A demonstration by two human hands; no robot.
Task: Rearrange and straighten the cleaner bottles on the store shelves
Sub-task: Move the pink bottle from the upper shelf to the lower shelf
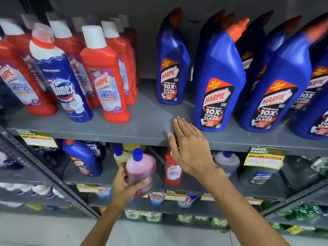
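Note:
My left hand grips a pink cleaner bottle with a blue cap in front of the lower shelf. My right hand is flat and open, fingers together, at the front edge of the upper shelf, just left of a large blue Harpic bottle. A smaller blue Harpic bottle stands alone further back. On the left stand several red Harpic bathroom cleaner bottles and one blue-and-white Domex bottle.
More large blue Harpic bottles crowd the upper shelf's right side. The lower shelf holds a blue Harpic bottle, a yellow bottle, a small red Harpic bottle and a grey bottle. Detergent packs lie below.

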